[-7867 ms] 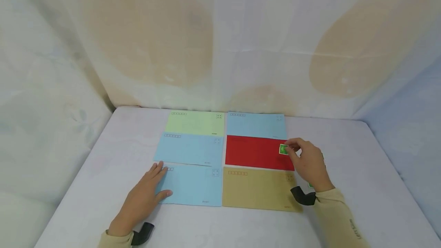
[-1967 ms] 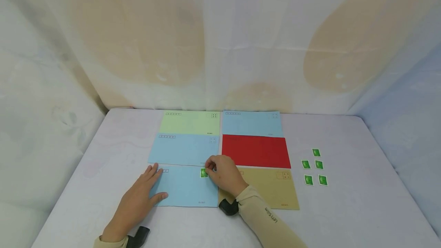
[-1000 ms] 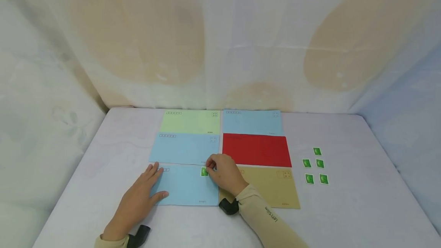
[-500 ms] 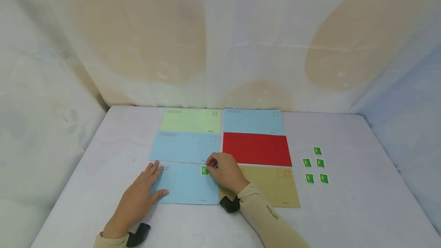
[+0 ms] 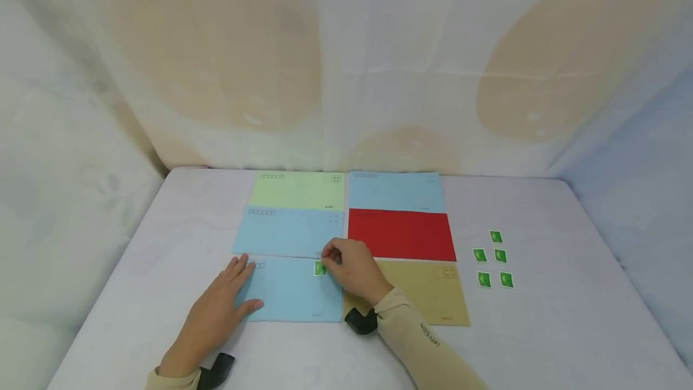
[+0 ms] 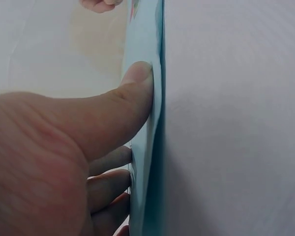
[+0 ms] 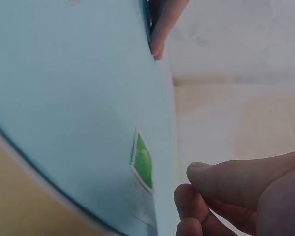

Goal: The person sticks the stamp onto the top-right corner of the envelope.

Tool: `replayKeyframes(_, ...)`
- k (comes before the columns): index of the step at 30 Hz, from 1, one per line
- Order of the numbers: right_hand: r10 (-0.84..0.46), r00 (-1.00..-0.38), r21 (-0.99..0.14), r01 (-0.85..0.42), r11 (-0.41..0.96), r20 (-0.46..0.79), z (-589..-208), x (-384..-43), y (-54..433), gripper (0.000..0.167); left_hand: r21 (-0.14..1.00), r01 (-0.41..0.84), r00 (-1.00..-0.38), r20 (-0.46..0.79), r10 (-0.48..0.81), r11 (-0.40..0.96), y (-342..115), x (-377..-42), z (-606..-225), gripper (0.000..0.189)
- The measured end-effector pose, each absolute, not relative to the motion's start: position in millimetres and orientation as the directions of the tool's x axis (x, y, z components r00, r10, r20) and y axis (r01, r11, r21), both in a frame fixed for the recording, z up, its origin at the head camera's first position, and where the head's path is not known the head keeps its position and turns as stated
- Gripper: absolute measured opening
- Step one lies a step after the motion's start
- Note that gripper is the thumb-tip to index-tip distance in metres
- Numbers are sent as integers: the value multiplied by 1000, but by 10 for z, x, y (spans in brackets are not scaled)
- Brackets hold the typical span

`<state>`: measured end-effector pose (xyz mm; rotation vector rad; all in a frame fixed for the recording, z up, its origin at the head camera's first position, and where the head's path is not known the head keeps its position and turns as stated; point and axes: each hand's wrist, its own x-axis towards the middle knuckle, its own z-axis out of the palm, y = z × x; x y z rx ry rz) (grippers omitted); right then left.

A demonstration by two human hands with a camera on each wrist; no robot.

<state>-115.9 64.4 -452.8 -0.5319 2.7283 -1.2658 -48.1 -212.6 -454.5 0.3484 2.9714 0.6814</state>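
Observation:
A light blue envelope (image 5: 292, 297) lies at the front left of the table. My left hand (image 5: 216, 309) rests on its left end with fingers spread; in the left wrist view the thumb (image 6: 123, 105) presses near the envelope's edge. Close to the top right corner a green stamp (image 5: 319, 268) lies on the envelope. In the right wrist view the stamp (image 7: 143, 162) shows beside printed marks, just apart from my fingertips. Over that corner is my right hand (image 5: 357, 269), its thumb and curled fingers drawn together with nothing visible between them.
Several green stamps (image 5: 492, 260) lie loose on the table at the right. A green envelope (image 5: 296, 191), two more blue envelopes (image 5: 289, 233), a red one (image 5: 400, 235) and a tan one (image 5: 417, 294) complete two columns. Cloth curtains (image 5: 335, 65) enclose the table.
About eight seconds ago my right hand held a stamp over the red envelope; it has since moved left to the front blue one. Over the last two seconds both hands stay nearly still.

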Motion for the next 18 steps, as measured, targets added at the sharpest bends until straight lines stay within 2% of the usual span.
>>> replayKeyframes(11, -337, -938, -764, -275, 584, 80, -4309, -1113, 720, 5, 405, 223, -968, -12, 250, 886, -2099, -497, -4565, 77)
replayKeyframes(18, -297, -947, -746, -285, 602, 122, -4161, -1108, 817, 5, 351, 268, -962, 39, 271, 897, -2085, -475, -4535, 70)
